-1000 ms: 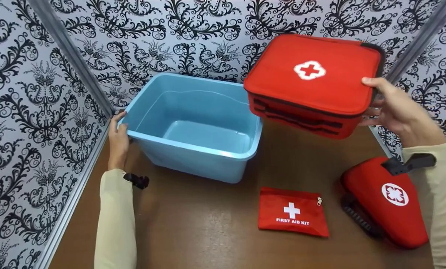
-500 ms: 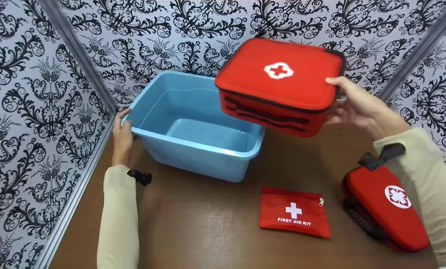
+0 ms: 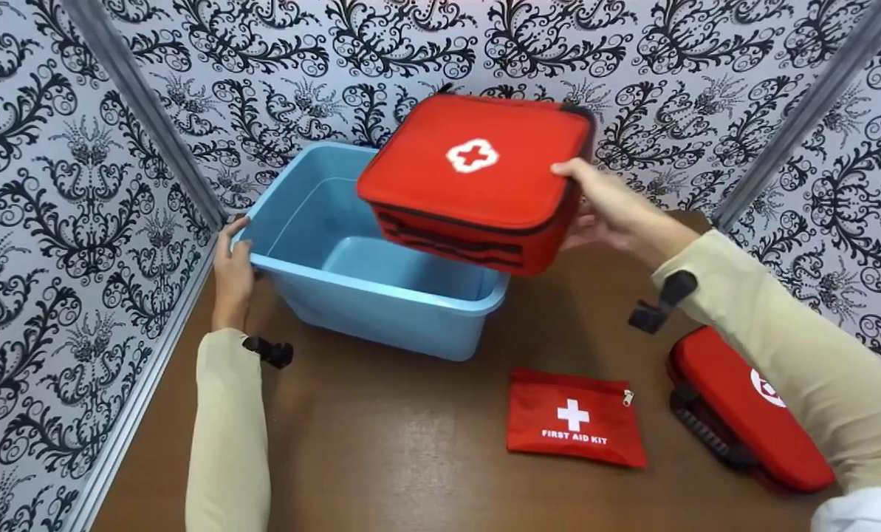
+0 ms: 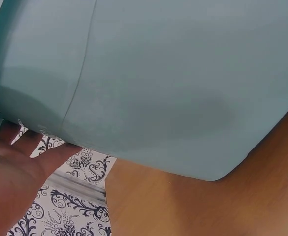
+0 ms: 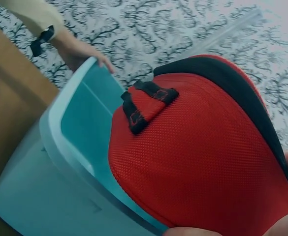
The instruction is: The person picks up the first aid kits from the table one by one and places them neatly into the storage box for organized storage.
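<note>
My right hand (image 3: 610, 203) grips the right end of a large red first aid bag (image 3: 477, 170), its thumb on the lid and fingers below. The bag has black trim and a white emblem around a red cross. It hangs over the right half of a light blue plastic bin (image 3: 366, 299), hiding part of the far rim. In the right wrist view the red bag's end (image 5: 198, 147) shows a black-edged loop, with the bin's rim (image 5: 80, 157) beyond. My left hand (image 3: 232, 277) holds the bin's left rim, fingers curled over it; the left wrist view shows the hand against the bin's wall (image 4: 148, 88).
On the brown table (image 3: 381, 451) lies a flat red zip pouch (image 3: 577, 421) lettered FIRST AID KIT. A red hard case (image 3: 735, 414) with a black handle lies at the right, partly under my right sleeve. Patterned panels (image 3: 78, 222) stand behind and at both sides.
My right hand has carried the red first aid bag leftward, from right of the bin to over its right half. My left hand stays on the rim.
</note>
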The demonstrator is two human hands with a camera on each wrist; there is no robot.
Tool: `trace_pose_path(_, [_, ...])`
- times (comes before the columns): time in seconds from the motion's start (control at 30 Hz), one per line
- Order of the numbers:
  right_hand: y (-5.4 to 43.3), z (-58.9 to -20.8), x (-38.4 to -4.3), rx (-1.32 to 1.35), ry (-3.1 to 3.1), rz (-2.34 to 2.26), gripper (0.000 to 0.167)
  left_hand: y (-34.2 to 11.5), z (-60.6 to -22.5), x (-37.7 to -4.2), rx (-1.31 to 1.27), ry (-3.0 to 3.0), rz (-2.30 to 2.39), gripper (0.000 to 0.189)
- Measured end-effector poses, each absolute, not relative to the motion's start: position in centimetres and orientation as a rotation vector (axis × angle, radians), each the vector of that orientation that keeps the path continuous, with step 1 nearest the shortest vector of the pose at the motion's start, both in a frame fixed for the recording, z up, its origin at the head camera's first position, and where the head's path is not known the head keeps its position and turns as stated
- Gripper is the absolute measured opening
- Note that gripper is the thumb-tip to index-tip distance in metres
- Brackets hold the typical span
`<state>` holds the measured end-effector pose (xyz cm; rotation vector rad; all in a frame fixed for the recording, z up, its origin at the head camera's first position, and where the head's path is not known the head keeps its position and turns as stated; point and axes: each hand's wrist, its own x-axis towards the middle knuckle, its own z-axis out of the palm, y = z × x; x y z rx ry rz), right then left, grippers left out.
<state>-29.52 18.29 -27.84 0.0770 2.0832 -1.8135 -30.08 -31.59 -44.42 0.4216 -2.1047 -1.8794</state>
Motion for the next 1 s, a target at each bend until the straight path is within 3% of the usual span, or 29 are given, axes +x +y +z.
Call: trace_pose_path(1.0, [9.4, -30.0, -32.2, 0.154, 2.148, -1.556, 0.054, -31.0, -43.6, -29.5, 0.372, -2.08, -1.83, 0.051])
